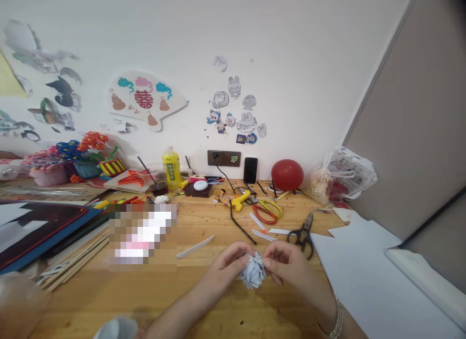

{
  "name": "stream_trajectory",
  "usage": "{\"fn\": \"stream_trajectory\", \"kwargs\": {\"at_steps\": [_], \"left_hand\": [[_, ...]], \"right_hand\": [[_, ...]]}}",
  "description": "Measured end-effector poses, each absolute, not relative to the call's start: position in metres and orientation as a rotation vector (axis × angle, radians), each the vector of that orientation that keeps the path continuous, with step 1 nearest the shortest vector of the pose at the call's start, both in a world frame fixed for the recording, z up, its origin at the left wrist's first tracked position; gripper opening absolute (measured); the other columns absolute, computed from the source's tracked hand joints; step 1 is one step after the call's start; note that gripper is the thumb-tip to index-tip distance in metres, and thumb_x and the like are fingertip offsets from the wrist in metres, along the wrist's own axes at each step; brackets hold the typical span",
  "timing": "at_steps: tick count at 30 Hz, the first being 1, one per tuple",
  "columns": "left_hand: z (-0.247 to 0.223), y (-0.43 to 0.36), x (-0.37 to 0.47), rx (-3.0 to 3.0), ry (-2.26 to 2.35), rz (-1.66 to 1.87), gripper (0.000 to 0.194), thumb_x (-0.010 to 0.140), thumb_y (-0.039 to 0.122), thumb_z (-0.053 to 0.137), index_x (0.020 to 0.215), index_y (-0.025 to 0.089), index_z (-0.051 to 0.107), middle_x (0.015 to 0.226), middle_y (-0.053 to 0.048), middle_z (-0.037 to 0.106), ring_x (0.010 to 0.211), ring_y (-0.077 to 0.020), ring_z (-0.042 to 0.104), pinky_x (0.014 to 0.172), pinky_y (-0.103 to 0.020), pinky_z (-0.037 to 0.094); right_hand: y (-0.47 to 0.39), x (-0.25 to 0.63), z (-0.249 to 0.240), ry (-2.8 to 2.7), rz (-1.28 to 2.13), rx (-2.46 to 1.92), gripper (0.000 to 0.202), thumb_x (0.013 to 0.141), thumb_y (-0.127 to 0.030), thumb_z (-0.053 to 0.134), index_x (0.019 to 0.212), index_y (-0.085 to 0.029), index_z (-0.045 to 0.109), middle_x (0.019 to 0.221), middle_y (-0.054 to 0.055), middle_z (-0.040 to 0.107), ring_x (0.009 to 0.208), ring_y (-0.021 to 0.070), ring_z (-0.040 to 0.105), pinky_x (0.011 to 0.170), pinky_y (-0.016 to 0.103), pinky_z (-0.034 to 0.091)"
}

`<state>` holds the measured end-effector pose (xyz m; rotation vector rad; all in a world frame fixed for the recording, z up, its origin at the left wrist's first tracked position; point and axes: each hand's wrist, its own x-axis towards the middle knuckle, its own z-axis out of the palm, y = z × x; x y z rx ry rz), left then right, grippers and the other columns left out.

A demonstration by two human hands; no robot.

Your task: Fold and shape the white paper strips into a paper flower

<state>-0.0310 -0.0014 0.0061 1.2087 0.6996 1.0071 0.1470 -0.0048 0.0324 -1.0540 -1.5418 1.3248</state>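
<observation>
A white paper flower (pixel 252 272) with many layered petals is held above the wooden table, between both hands. My left hand (pixel 230 262) pinches it from the left, thumb and fingers at its upper edge. On the other side my right hand (pixel 286 263) has its thumb and index finger closed on the outer petals; a bracelet circles that wrist. Just beyond the hands lie black-handled scissors (pixel 303 234) and several white paper strips (pixel 263 235). One more strip (pixel 195 247) rests to the left. The flower's underside is hidden.
White paper sheets (pixel 364 261) cover the right side. Farther back are a yellow glue gun (pixel 240 201), red and yellow scissors (pixel 267 211), a red balloon (pixel 287 174), a phone (pixel 250 170) and a drink bottle (pixel 171 167). Wooden sticks (pixel 78 262) lie left.
</observation>
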Motion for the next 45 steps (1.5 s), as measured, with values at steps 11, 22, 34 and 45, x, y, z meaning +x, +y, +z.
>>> {"fn": "stream_trajectory", "kwargs": {"at_steps": [11,22,34,45], "left_hand": [[0.015,-0.005,-0.023,0.936,0.746,0.992,0.036,0.074,0.044,0.059,0.102,0.025,0.046,0.074,0.002,0.059,0.061,-0.0137,0.052,0.056,-0.026,0.042],[0.012,-0.005,-0.021,0.929,0.75,1.001,0.036,0.069,0.048,0.063,0.092,0.021,0.054,0.077,0.001,0.057,0.066,-0.014,0.052,0.057,-0.026,0.043],[0.014,-0.005,-0.023,1.056,0.819,0.973,0.023,0.072,0.039,0.061,0.084,0.02,0.059,0.073,0.003,0.055,0.066,-0.0123,0.046,0.061,-0.023,0.034],[0.014,-0.004,-0.024,1.12,0.84,0.946,0.018,0.073,0.034,0.061,0.083,0.019,0.061,0.074,0.002,0.056,0.068,-0.0135,0.047,0.061,-0.023,0.035]], "right_hand": [[-0.005,0.144,0.024,-1.679,0.746,-1.132,0.017,0.079,-0.031,0.057,0.07,-0.018,0.061,0.068,0.002,0.061,0.063,0.0147,0.055,0.057,0.024,0.042],[-0.013,0.139,0.025,-1.953,0.33,-0.958,0.01,0.084,-0.023,0.054,0.078,-0.02,0.061,0.075,0.003,0.063,0.071,0.0168,0.056,0.065,0.027,0.043],[-0.009,0.138,0.027,-1.769,0.74,-1.126,0.016,0.076,-0.026,0.058,0.063,-0.017,0.059,0.059,-0.001,0.056,0.056,0.0128,0.049,0.053,0.023,0.036],[-0.004,0.143,0.03,-1.576,1.267,-1.107,0.024,0.066,-0.038,0.067,0.071,-0.017,0.057,0.051,-0.007,0.047,0.039,0.0066,0.038,0.039,0.019,0.03]]}}
